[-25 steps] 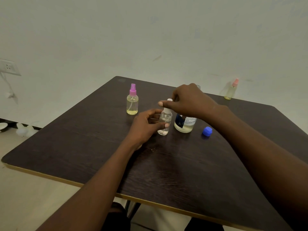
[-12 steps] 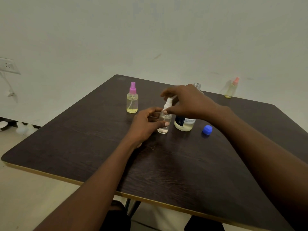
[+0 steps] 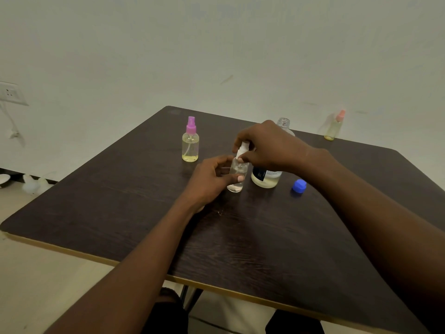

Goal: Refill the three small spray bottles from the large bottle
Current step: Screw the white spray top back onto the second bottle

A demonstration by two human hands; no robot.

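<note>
A small clear spray bottle (image 3: 236, 179) stands on the dark table (image 3: 168, 225), almost empty. My left hand (image 3: 212, 177) grips its body. My right hand (image 3: 267, 145) pinches its white spray top (image 3: 242, 150) from above; the top leans slightly left. Right behind stands the large open bottle (image 3: 266, 178), with pale yellow liquid low in it and its neck (image 3: 283, 122) showing above my right hand. Its blue cap (image 3: 299, 185) lies on the table to the right. A pink-topped spray bottle (image 3: 190, 143) holding yellow liquid stands to the left. A third, orange-topped spray bottle (image 3: 334, 126) stands at the far right edge.
The table's front edge (image 3: 216, 289) runs close to my body. A white wall rises behind the table, with a socket (image 3: 10, 94) at the left. Small white objects (image 3: 31, 184) lie on the floor at the left.
My right hand has shifted from resting on top of the white spray top to pinching it with fingertips, and the top now leans. My left hand stays on the bottle.
</note>
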